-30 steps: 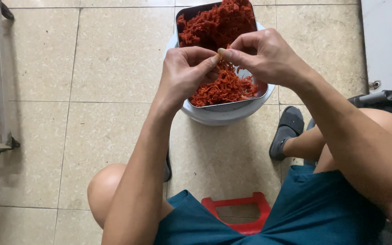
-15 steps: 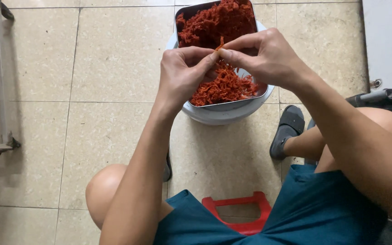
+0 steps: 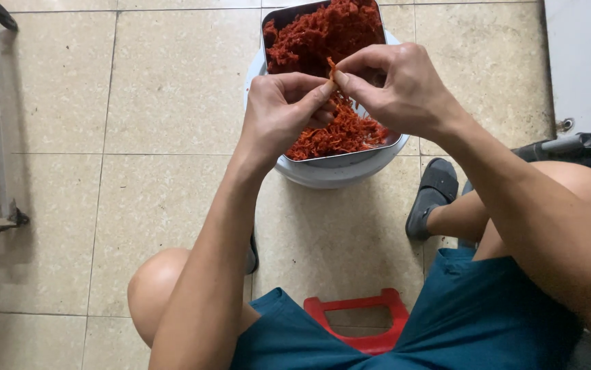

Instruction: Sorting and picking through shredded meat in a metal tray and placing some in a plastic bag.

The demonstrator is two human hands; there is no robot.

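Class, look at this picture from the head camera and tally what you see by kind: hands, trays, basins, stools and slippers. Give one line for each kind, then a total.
Hands: 2, left hand and right hand, pinching one red strand
Metal tray of red shreds: 1
White basin: 1
Red stool: 1
Grey slipper: 1
Total: 6
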